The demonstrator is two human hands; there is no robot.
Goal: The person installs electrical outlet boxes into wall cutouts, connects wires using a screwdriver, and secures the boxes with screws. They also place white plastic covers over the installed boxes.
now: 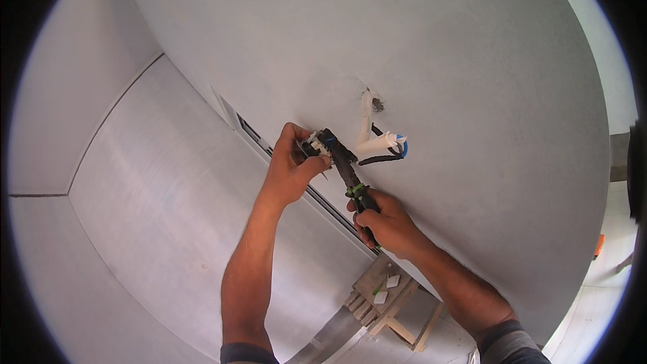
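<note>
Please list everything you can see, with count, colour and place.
Fitting: 1, white and black, in left hand
Tool: 1, black and green, in right hand
Conduit: 1, white, from hole
Hole: 1, dark, in wall
Wires: count unclear, black and blue, conduit's end
Wall: 1, grey, behind conduit
Strip: 1, dark, diagonal, centre
Stand: 1, brown, lower centre
Squares: 2, white, on stand
Orange item: 1, orange, far right
Sleeves: 2, dark, lower edge
Hands: 2, bare, centre
</note>
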